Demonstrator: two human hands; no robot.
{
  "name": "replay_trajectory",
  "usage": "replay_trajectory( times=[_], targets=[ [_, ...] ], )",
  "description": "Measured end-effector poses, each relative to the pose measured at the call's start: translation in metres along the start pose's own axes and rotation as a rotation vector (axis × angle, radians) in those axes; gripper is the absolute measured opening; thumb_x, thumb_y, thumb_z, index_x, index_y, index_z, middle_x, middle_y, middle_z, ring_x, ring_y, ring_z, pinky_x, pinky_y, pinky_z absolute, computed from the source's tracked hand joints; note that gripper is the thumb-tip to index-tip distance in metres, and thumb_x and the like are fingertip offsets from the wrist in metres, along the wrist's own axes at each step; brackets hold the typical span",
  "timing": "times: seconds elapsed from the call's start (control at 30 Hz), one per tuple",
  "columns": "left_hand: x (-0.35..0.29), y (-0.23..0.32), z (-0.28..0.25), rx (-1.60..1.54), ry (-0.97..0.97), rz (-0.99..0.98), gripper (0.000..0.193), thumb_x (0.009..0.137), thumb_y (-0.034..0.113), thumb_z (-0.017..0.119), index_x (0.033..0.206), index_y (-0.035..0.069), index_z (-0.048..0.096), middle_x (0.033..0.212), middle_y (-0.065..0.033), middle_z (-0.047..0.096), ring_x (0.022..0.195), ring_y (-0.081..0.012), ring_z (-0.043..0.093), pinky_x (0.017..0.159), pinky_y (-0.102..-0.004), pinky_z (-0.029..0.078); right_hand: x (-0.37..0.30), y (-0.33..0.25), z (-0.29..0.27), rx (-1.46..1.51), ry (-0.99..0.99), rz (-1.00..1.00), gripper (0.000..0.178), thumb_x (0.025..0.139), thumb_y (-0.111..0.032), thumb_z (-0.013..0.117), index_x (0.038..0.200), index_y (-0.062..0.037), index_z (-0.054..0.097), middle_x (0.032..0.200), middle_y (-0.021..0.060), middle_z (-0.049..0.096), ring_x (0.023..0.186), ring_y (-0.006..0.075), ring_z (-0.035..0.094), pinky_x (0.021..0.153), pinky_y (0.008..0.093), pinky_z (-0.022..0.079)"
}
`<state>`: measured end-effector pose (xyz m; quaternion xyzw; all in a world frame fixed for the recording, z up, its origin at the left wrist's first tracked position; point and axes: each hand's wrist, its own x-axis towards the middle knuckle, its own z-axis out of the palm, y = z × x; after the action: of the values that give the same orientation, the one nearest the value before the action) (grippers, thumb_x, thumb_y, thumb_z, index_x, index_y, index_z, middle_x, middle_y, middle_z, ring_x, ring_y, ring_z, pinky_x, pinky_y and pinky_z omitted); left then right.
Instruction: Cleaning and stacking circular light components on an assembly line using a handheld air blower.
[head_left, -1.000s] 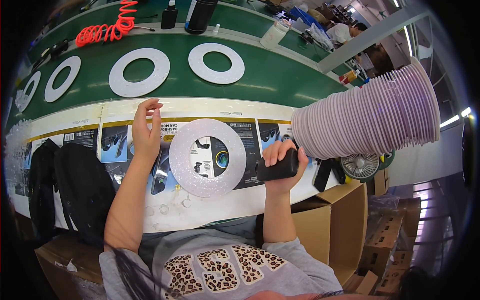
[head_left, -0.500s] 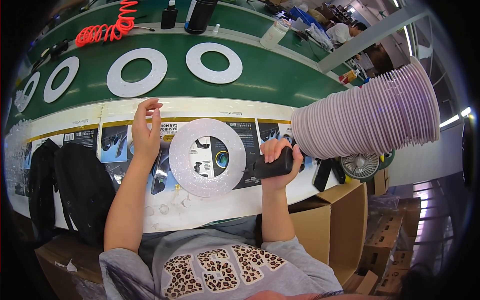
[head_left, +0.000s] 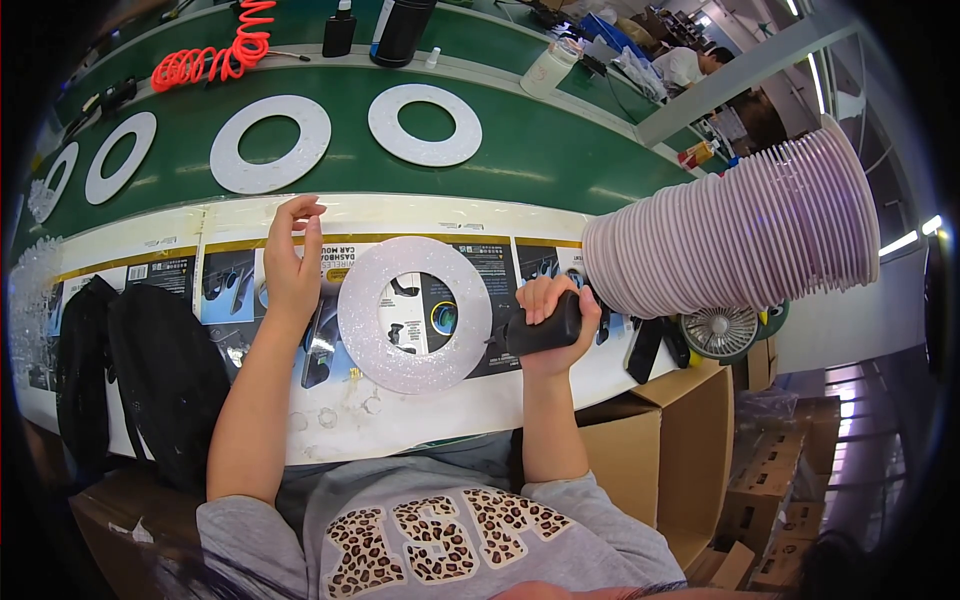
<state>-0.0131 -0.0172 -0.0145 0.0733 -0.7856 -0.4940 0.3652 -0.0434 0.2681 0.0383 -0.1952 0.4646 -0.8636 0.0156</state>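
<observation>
A white speckled flat ring [head_left: 365, 345] lies in front of me on printed cardboard, and the print shows through its hole. In my right hand [head_left: 560, 320], just right of the ring, is a black rounded handheld device [head_left: 540, 328]; its narrow tip points left toward the ring's edge. My left hand [head_left: 295, 262] hovers left of the ring with loosely bent fingers and nothing in it. Beyond my right hand a long stack of white rings [head_left: 730, 230] lies tilted on its side.
Several white rings [head_left: 232, 160] lie along a green conveyor belt [head_left: 350, 150]. Black sleeves or cloth [head_left: 165, 370] rest at left. A small fan [head_left: 718, 328] and a black phone-like thing [head_left: 645, 350] sit under the stack. An open carton [head_left: 695, 450] stands at lower right. A red coiled hose [head_left: 215, 65] hangs at the back.
The rings on the green belt have shifted slightly left. My right hand with the black device has moved a little to the left; my left hand stays where it was.
</observation>
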Motion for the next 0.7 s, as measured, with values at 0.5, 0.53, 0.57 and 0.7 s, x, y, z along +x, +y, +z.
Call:
replay_trajectory(
  times=[0.5,0.53,0.57,0.7],
  targets=[
    [0.001,0.001,-0.002,-0.003,-0.018,-0.003,0.023,0.094,0.012,0.046,0.113,0.002,0.053,0.102,-0.0101,0.063,0.096,-0.0177,0.058,0.088,-0.0300,0.042,-0.009,-0.025,0.031,0.095,0.013,0.018,0.037,0.093,-0.034,0.030,0.072,-0.0054,0.041,0.063,0.0097,0.044,0.061,0.0184,0.043,0.063,0.0308,0.039],
    [0.001,0.001,-0.001,-0.006,-0.019,-0.002,0.023,0.094,0.012,0.047,0.113,0.002,0.053,0.102,-0.0100,0.063,0.096,-0.0178,0.058,0.088,-0.0300,0.042,-0.011,-0.023,0.035,0.183,-0.028,0.047,0.036,0.093,-0.033,0.030,0.073,-0.0051,0.041,0.064,0.0104,0.044,0.061,0.0189,0.043,0.063,0.0307,0.041],
    [0.001,0.001,-0.001,-0.005,-0.018,-0.004,0.023,0.094,0.012,0.047,0.113,0.002,0.053,0.102,-0.0100,0.063,0.096,-0.0178,0.058,0.088,-0.0300,0.042,-0.012,-0.020,0.039,0.184,-0.028,0.049,0.036,0.093,-0.033,0.030,0.073,-0.0051,0.041,0.064,0.0104,0.044,0.061,0.0189,0.043,0.063,0.0307,0.041],
    [0.001,0.000,0.000,-0.013,-0.001,0.004,0.023,0.093,0.014,0.048,0.112,0.002,0.054,0.101,-0.0097,0.063,0.095,-0.0190,0.058,0.085,-0.0308,0.043,-0.016,-0.004,0.055,0.260,-0.098,0.081,0.037,0.093,-0.033,0.031,0.073,-0.0038,0.041,0.065,0.0103,0.045,0.059,0.0178,0.044,0.058,0.0280,0.041]
  ],
)
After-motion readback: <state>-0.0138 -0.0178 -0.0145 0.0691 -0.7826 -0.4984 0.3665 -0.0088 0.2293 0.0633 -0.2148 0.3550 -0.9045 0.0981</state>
